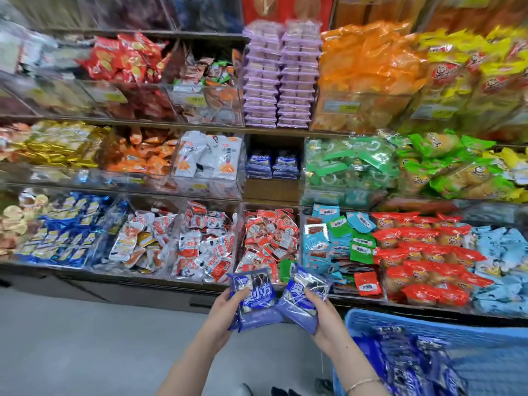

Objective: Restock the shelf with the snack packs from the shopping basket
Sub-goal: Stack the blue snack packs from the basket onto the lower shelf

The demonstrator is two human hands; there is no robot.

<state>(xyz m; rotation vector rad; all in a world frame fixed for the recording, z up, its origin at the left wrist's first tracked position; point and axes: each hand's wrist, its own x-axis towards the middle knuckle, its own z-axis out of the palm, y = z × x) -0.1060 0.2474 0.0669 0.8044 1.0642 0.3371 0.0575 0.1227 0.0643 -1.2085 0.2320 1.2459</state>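
The person stands facing the shelf (pixel 271 192) with both forearms stretched out in front of its lowest tier. The left hand (pixel 221 317) grips a blue snack pack (pixel 255 302) by its left edge, thumb laid across the printed front and fingers curled behind it. The right hand (pixel 325 318) grips a second blue pack (pixel 303 305) by its right edge in the same way, tilted inward so that the two packs touch at their inner edges. Whether either hand holds more packs underneath, I cannot tell. Both packs hang in the air just before the front edge of the bottom tier, below a bin of red and white sachets (pixel 268 238). The shopping basket (pixel 380 317), blue plastic mesh, sits at the lower right, its near rim just beside the right forearm, and more blue packs (pixel 405 361) lie inside it. On the middle tier, in the narrow compartment near the centre, two short stacks of matching packs (pixel 273 164) stand side by side against the back, with bare shelf board in front of them. Purple packets (pixel 281 78) are stacked in two tall columns on the tier directly above. A thin bracelet (pixel 363 382) circles the right wrist.
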